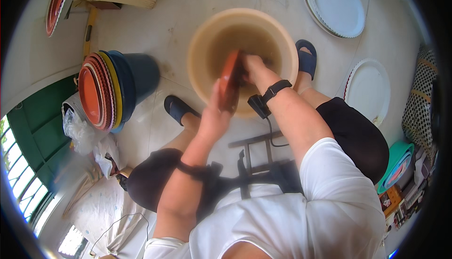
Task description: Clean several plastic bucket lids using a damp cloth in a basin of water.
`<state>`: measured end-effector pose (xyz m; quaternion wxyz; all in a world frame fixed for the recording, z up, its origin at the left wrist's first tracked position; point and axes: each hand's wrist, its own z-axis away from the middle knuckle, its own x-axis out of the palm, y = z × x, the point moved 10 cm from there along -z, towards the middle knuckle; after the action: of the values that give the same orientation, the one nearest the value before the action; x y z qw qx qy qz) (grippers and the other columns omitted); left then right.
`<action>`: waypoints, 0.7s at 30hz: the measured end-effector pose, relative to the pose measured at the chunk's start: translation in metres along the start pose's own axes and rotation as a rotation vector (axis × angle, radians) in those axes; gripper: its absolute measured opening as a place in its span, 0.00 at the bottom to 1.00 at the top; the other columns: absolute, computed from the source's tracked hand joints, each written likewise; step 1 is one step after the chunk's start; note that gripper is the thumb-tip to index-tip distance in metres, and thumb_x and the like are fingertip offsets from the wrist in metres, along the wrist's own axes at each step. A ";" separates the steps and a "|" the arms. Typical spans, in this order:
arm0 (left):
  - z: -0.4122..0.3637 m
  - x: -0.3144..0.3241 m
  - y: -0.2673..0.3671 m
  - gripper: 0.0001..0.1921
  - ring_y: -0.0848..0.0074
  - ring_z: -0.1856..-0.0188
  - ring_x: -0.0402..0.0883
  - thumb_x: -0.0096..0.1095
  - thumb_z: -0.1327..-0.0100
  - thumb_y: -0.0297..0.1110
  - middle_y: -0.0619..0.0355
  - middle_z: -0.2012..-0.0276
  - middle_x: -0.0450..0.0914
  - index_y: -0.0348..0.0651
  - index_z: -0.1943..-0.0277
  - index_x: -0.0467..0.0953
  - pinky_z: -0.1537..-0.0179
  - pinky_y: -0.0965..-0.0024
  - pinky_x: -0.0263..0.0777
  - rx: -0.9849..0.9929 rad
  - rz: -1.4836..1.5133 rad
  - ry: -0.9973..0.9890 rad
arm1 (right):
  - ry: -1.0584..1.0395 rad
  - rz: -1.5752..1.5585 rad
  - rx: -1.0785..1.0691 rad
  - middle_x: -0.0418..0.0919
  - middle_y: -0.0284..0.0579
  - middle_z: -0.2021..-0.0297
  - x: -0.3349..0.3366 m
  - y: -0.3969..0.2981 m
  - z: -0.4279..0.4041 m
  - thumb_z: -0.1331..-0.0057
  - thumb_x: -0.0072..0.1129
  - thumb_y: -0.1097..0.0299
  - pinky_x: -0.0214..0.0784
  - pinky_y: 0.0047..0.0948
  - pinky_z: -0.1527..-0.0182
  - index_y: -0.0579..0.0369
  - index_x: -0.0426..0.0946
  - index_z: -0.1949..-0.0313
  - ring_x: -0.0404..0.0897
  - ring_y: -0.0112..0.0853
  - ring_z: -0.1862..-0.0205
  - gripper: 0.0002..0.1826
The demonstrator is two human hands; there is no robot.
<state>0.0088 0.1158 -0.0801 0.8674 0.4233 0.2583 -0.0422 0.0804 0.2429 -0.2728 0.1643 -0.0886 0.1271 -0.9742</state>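
Observation:
A wide beige plastic tub stands on the floor between my feet, with murky brownish water in it. Over its near side, an orange-red dish, probably a plant saucer, is tilted up almost on edge. My left hand grips the dish at its lower, near end. My right hand is inside the tub, against the dish's right side. Its fingers are blurred and partly hidden, and something dark shows beside them; I cannot tell whether they hold it.
Left of the tub, a dark blue bucket lies on its side, with stacked orange saucers at its mouth. White saucers lie at upper right, another white saucer below them. A cable hangs from my right wrist strap.

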 end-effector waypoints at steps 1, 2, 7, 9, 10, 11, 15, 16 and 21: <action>-0.001 -0.006 0.000 0.39 0.55 0.41 0.79 0.54 0.35 0.27 0.40 0.44 0.78 0.48 0.23 0.46 0.42 0.64 0.71 -0.006 0.022 0.013 | -0.011 0.006 0.016 0.82 0.36 0.62 0.014 0.001 0.015 0.37 0.62 0.56 0.71 0.38 0.60 0.46 0.81 0.54 0.78 0.33 0.57 0.15; -0.002 -0.013 -0.003 0.39 0.55 0.42 0.79 0.53 0.35 0.27 0.39 0.45 0.78 0.48 0.23 0.46 0.42 0.65 0.70 -0.011 0.046 0.032 | -0.124 -0.024 -0.069 0.82 0.38 0.61 0.040 -0.014 0.048 0.37 0.62 0.57 0.72 0.37 0.61 0.49 0.80 0.53 0.78 0.32 0.59 0.16; -0.016 -0.025 -0.008 0.40 0.61 0.38 0.75 0.49 0.37 0.20 0.42 0.39 0.74 0.46 0.22 0.45 0.40 0.67 0.69 -0.223 0.286 0.055 | -0.544 0.395 -0.397 0.82 0.37 0.60 0.085 -0.022 0.092 0.39 0.64 0.57 0.73 0.29 0.66 0.50 0.79 0.49 0.79 0.26 0.60 0.20; -0.017 -0.032 0.000 0.43 0.70 0.41 0.74 0.45 0.43 0.15 0.50 0.37 0.71 0.49 0.23 0.51 0.46 0.73 0.70 -0.243 0.588 0.084 | -0.742 0.683 -0.657 0.83 0.38 0.61 0.096 -0.007 0.103 0.40 0.66 0.58 0.74 0.29 0.62 0.55 0.81 0.54 0.79 0.25 0.61 0.18; -0.021 -0.035 -0.011 0.43 0.72 0.42 0.73 0.42 0.46 0.13 0.53 0.36 0.70 0.49 0.23 0.53 0.47 0.75 0.71 -0.207 0.680 0.087 | -0.747 0.685 -0.656 0.83 0.38 0.61 0.096 -0.002 0.111 0.40 0.66 0.58 0.74 0.29 0.62 0.55 0.81 0.54 0.79 0.25 0.61 0.18; -0.020 -0.036 -0.023 0.43 0.72 0.42 0.73 0.42 0.46 0.13 0.53 0.36 0.70 0.49 0.23 0.53 0.47 0.75 0.71 -0.209 0.681 0.093 | -0.793 0.763 -0.548 0.84 0.41 0.61 0.097 0.014 0.116 0.40 0.65 0.59 0.74 0.31 0.59 0.54 0.82 0.55 0.81 0.29 0.59 0.17; -0.020 -0.031 -0.024 0.45 0.64 0.31 0.66 0.37 0.48 0.08 0.49 0.30 0.64 0.43 0.23 0.49 0.34 0.68 0.64 -0.231 0.850 0.069 | -0.511 1.413 -0.525 0.86 0.48 0.63 0.072 0.025 0.108 0.41 0.60 0.63 0.75 0.41 0.53 0.50 0.84 0.58 0.84 0.45 0.57 0.12; -0.019 -0.028 -0.019 0.45 0.64 0.31 0.67 0.36 0.49 0.08 0.49 0.31 0.65 0.42 0.24 0.51 0.35 0.67 0.65 -0.267 0.909 0.059 | -0.435 1.493 -0.553 0.85 0.48 0.60 0.062 0.035 0.085 0.41 0.59 0.64 0.75 0.44 0.53 0.48 0.84 0.59 0.82 0.48 0.54 0.12; -0.012 -0.034 -0.004 0.43 0.59 0.34 0.69 0.37 0.47 0.10 0.51 0.34 0.67 0.46 0.25 0.54 0.39 0.61 0.71 -0.374 1.093 0.058 | 0.080 1.553 -0.620 0.79 0.53 0.48 0.001 0.014 0.044 0.40 0.57 0.68 0.73 0.47 0.51 0.53 0.78 0.49 0.78 0.49 0.49 0.18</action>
<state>-0.0262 0.1178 -0.0727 0.8158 0.3359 0.0286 0.4699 0.0933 0.2207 -0.2349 0.7525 0.0177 0.4197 -0.5072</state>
